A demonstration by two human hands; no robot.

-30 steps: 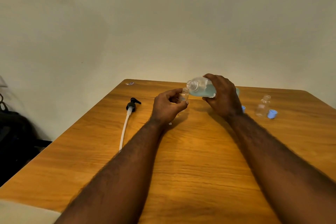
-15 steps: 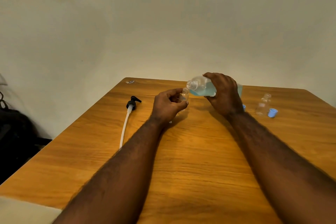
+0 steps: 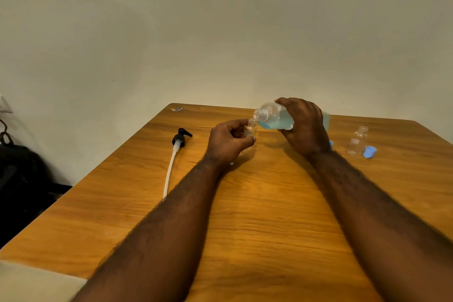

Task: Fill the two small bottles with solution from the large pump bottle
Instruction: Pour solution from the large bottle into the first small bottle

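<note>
My right hand (image 3: 304, 127) grips the large clear bottle (image 3: 274, 117) of blue solution, tipped on its side with its open neck pointing left. Just below that neck is a small clear bottle (image 3: 250, 130), held upright between the fingers of my left hand (image 3: 228, 142). The two mouths nearly touch. A second small clear bottle (image 3: 356, 140) stands uncapped at the right of the wooden table (image 3: 245, 216), with a blue cap (image 3: 369, 151) beside it. Another blue cap (image 3: 331, 144) peeks out behind my right wrist.
The black pump head with its long white tube (image 3: 175, 154) lies on the table to the left of my left hand. A dark bag (image 3: 19, 179) sits on the floor beyond the table's left edge. A plain wall rises behind the table.
The large bottle's neck has dipped slightly lower toward the small bottle's mouth. Both hands stay almost where they were.
</note>
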